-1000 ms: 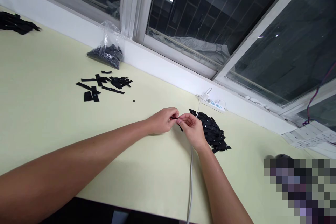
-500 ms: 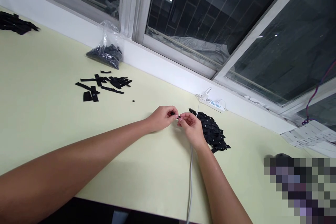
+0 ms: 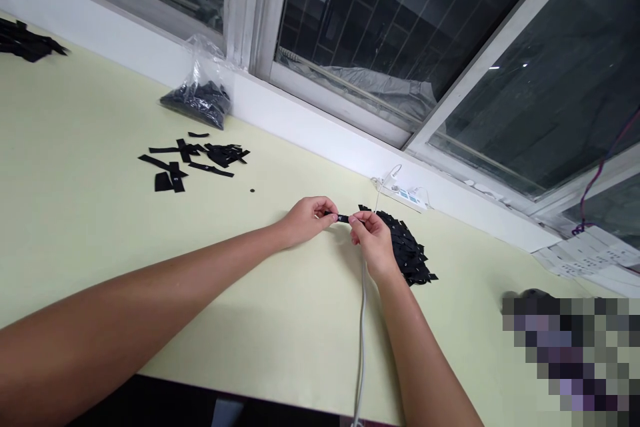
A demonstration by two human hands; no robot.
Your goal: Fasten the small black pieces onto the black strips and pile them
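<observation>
Between my hands a short black fabric strip [image 3: 343,218] with a small white mark is stretched level above the table. My left hand [image 3: 314,219] pinches its left end between thumb and fingers. The right end is pinched by my right hand [image 3: 371,238], which partly covers a heap of black strips [image 3: 410,253] lying just beyond it. Farther left, several loose black strips [image 3: 220,155] lie scattered on the table. A tiny dark round piece [image 3: 253,191] rests alone between them and my left hand.
A clear plastic bag [image 3: 200,97] of dark pieces leans near the window ledge. More black strips [image 3: 30,41] lie far left. A white power strip [image 3: 403,195] sits behind the heap, and a pale cable [image 3: 362,333] crosses the table [image 3: 240,333] under my right arm.
My right hand has moved a little to the right, away from my left, so more of the black strip and its white mark now shows between them.
</observation>
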